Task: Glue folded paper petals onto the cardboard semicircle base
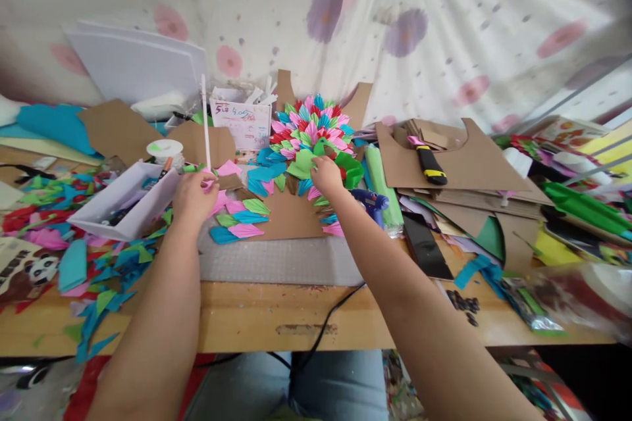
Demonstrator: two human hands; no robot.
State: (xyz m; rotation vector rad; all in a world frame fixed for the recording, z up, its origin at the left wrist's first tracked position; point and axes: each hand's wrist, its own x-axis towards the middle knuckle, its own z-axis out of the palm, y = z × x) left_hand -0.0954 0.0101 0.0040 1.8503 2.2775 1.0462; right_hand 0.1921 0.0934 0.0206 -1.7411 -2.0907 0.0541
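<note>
My left hand (196, 197) is closed, and a thin white stick (205, 122) rises upright from its fingertips. Pink crepe-paper petals (228, 169) lie beside those fingers. Farther right, my right hand (326, 175) pinches the edge of a light green piece of crepe paper (300, 164). Behind it stands a dense fan of pink, red, blue and green paper petals (316, 125). A cardboard sheet (292, 216) below has more petals along its left and right edges. The tip of my right thumb is partly hidden.
A blue glue gun (371, 202) lies right of my right forearm, near a black phone (425, 247). Cardboard pieces (474, 158) with a yellow-black cutter (431, 166) are stacked at right. A white box (126, 200) and paper scraps (106, 276) crowd the left.
</note>
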